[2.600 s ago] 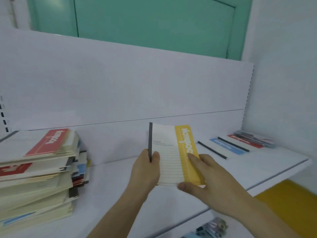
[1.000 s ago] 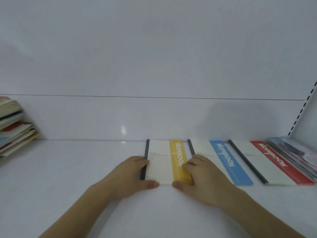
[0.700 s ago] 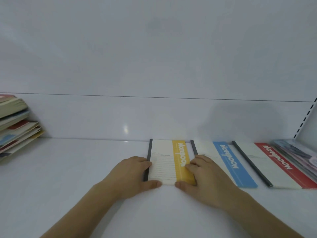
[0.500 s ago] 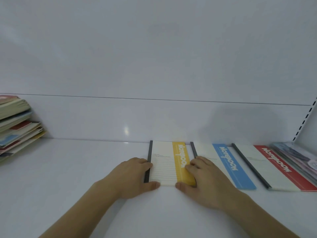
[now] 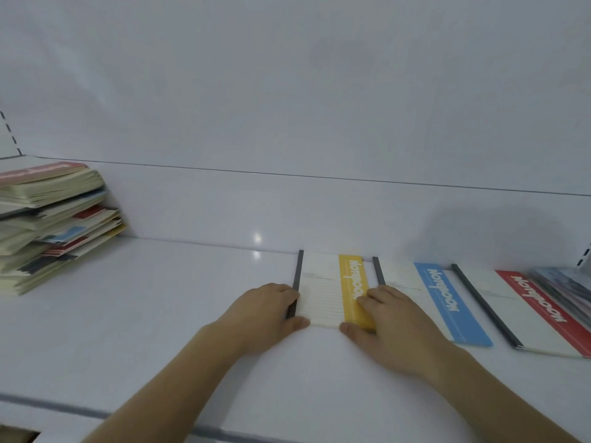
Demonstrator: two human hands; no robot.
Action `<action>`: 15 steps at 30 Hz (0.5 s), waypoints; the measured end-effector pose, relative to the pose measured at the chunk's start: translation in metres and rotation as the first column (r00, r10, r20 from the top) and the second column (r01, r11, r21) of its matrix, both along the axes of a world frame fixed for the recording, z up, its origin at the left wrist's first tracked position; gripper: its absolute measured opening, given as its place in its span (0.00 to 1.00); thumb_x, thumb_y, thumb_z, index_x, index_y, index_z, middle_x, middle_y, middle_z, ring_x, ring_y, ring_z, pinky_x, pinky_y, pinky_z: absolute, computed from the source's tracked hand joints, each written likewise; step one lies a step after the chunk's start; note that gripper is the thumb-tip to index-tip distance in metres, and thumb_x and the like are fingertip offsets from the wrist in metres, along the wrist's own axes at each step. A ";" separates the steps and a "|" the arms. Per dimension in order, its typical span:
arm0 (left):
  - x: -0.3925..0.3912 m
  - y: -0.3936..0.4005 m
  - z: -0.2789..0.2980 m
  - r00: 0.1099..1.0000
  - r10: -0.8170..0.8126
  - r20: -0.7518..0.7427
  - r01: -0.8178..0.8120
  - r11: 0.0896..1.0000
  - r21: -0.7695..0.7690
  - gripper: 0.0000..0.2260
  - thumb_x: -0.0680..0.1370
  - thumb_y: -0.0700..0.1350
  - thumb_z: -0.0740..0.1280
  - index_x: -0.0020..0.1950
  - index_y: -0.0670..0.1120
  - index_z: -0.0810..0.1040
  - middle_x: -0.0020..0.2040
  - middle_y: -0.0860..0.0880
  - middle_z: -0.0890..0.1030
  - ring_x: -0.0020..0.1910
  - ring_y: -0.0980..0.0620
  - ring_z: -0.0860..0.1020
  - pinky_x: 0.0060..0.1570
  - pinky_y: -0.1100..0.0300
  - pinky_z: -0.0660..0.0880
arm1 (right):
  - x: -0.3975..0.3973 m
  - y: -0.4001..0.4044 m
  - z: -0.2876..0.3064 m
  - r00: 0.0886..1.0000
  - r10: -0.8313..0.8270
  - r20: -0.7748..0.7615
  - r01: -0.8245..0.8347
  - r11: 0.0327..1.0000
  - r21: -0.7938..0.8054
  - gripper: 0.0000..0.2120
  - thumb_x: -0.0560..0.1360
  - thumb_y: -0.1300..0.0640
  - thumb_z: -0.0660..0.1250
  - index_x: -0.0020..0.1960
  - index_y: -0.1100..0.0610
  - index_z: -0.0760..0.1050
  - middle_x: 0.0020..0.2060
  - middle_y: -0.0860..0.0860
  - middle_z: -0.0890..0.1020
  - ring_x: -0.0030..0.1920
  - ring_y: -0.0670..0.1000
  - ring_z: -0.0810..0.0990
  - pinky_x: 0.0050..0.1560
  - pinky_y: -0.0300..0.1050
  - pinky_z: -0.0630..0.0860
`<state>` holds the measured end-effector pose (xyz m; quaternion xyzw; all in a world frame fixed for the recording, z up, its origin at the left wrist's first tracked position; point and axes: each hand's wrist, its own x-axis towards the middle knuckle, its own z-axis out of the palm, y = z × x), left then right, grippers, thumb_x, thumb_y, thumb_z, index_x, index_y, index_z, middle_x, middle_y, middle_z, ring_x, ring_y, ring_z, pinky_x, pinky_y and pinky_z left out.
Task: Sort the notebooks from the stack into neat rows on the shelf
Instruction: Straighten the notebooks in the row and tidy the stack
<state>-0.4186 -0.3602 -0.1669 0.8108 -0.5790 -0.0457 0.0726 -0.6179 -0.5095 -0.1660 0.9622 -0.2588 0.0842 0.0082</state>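
A yellow-banded notebook [image 5: 323, 289] with a dark spine lies flat on the white shelf [image 5: 144, 314], left of a blue-banded notebook [image 5: 444, 298] and a red-banded notebook [image 5: 524, 308] in one row. My left hand [image 5: 262, 314] holds its spine edge, thumb against the near edge. My right hand [image 5: 393, 327] has its fingers on the yellow band and its thumb at the near edge. The messy stack of notebooks [image 5: 51, 219] stands at the far left of the shelf.
A small pile of other booklets [image 5: 566, 282] lies at the far right, past the red notebook. The shelf's back wall [image 5: 287, 203] rises right behind the row. The shelf's front edge [image 5: 96, 410] runs below my forearms.
The yellow notebook, held in the air 2.6 s ago, now lies flat beside the blue one. Over the last second both hands stay on it; the view has swung slightly left.
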 end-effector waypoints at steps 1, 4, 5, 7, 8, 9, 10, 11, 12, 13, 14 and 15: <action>-0.001 0.000 0.000 1.000 0.012 0.003 -0.012 1.000 0.010 0.21 0.80 0.64 0.59 0.62 0.50 0.75 0.59 0.53 0.77 0.60 0.51 0.75 0.59 0.52 0.74 | 0.000 0.001 0.000 1.000 -0.005 -0.007 0.005 1.000 -0.008 0.31 0.74 0.29 0.49 0.61 0.49 0.74 0.58 0.45 0.75 0.64 0.49 0.68 0.68 0.43 0.64; -0.002 -0.001 0.002 1.000 0.029 -0.004 -0.029 0.999 0.021 0.21 0.80 0.64 0.60 0.60 0.49 0.75 0.57 0.52 0.77 0.59 0.50 0.75 0.58 0.51 0.74 | -0.002 0.006 0.002 1.000 -0.028 0.006 0.028 1.000 -0.003 0.30 0.75 0.30 0.50 0.61 0.49 0.74 0.59 0.46 0.74 0.65 0.49 0.68 0.68 0.43 0.64; -0.003 0.000 0.004 1.000 0.025 -0.015 -0.025 1.000 0.017 0.21 0.80 0.64 0.60 0.62 0.49 0.75 0.59 0.52 0.77 0.61 0.50 0.74 0.60 0.51 0.74 | -0.003 0.008 0.003 1.000 -0.027 0.011 0.027 1.000 -0.016 0.29 0.75 0.30 0.51 0.62 0.49 0.73 0.61 0.46 0.74 0.66 0.50 0.67 0.68 0.43 0.64; -0.005 0.005 0.008 0.998 0.023 -0.062 -0.023 1.000 -0.011 0.24 0.80 0.64 0.60 0.68 0.50 0.73 0.64 0.51 0.76 0.65 0.49 0.73 0.64 0.51 0.72 | -0.002 0.015 0.007 1.000 -0.020 0.002 0.020 0.999 -0.046 0.29 0.76 0.32 0.52 0.66 0.50 0.71 0.66 0.48 0.72 0.69 0.51 0.65 0.69 0.43 0.63; -0.005 0.010 0.010 0.996 0.029 -0.081 -0.032 0.999 -0.036 0.25 0.80 0.64 0.60 0.71 0.50 0.71 0.67 0.51 0.75 0.67 0.49 0.72 0.66 0.51 0.70 | 0.000 0.021 0.010 1.000 -0.016 0.001 0.016 0.999 -0.049 0.29 0.77 0.33 0.53 0.69 0.51 0.70 0.69 0.50 0.70 0.71 0.52 0.63 0.71 0.43 0.61; -0.004 0.016 0.013 0.996 0.040 -0.084 -0.045 0.997 -0.067 0.26 0.81 0.64 0.59 0.74 0.50 0.69 0.70 0.51 0.73 0.70 0.49 0.70 0.68 0.52 0.69 | 0.002 0.028 0.012 1.000 -0.009 0.010 0.010 0.998 -0.054 0.30 0.77 0.34 0.54 0.71 0.51 0.68 0.72 0.50 0.68 0.73 0.52 0.62 0.72 0.43 0.59; -0.002 0.022 0.015 0.997 0.050 -0.065 -0.057 0.993 -0.101 0.27 0.81 0.63 0.58 0.75 0.49 0.67 0.72 0.51 0.72 0.71 0.49 0.69 0.69 0.53 0.68 | 0.005 0.036 0.015 1.000 -0.004 0.030 0.006 0.998 -0.062 0.31 0.78 0.33 0.53 0.73 0.52 0.67 0.73 0.50 0.68 0.74 0.52 0.61 0.73 0.44 0.57; 0.001 0.030 0.018 0.998 0.060 -0.034 -0.064 0.988 -0.141 0.27 0.82 0.62 0.58 0.76 0.49 0.66 0.73 0.51 0.72 0.71 0.50 0.69 0.69 0.54 0.67 | 0.009 0.047 0.020 0.999 -0.002 0.055 0.006 0.998 -0.069 0.34 0.77 0.32 0.49 0.74 0.52 0.66 0.74 0.50 0.67 0.75 0.52 0.60 0.73 0.43 0.57; 0.004 0.039 0.021 0.997 0.071 0.006 -0.069 0.979 -0.190 0.26 0.83 0.61 0.57 0.76 0.49 0.66 0.73 0.51 0.72 0.71 0.50 0.69 0.69 0.56 0.67 | 0.015 0.059 0.024 0.997 -0.008 0.076 0.013 0.998 -0.069 0.38 0.75 0.30 0.45 0.75 0.51 0.65 0.75 0.50 0.66 0.76 0.51 0.59 0.74 0.43 0.56; 0.009 0.049 0.024 0.995 0.085 0.043 -0.072 0.967 -0.244 0.24 0.83 0.59 0.56 0.76 0.49 0.67 0.73 0.52 0.72 0.71 0.51 0.69 0.70 0.57 0.66 | 0.022 0.071 0.028 0.996 -0.013 0.092 0.019 0.998 -0.065 0.41 0.72 0.29 0.40 0.76 0.51 0.64 0.76 0.49 0.64 0.76 0.50 0.58 0.74 0.43 0.55; 0.014 0.062 0.028 0.992 0.101 0.072 -0.075 0.952 -0.297 0.23 0.84 0.58 0.56 0.76 0.49 0.68 0.72 0.52 0.72 0.71 0.51 0.69 0.70 0.58 0.65 | 0.031 0.085 0.031 0.994 -0.019 0.108 0.026 0.998 -0.062 0.43 0.71 0.29 0.38 0.77 0.50 0.62 0.77 0.49 0.62 0.77 0.50 0.56 0.75 0.43 0.53; 0.020 0.075 0.033 0.988 0.117 0.096 -0.077 0.936 -0.345 0.23 0.84 0.58 0.56 0.75 0.49 0.68 0.72 0.52 0.72 0.72 0.52 0.68 0.71 0.58 0.64 | 0.041 0.099 0.033 0.992 -0.023 0.124 0.031 0.998 -0.058 0.44 0.71 0.28 0.36 0.77 0.50 0.60 0.77 0.49 0.60 0.78 0.50 0.55 0.76 0.44 0.51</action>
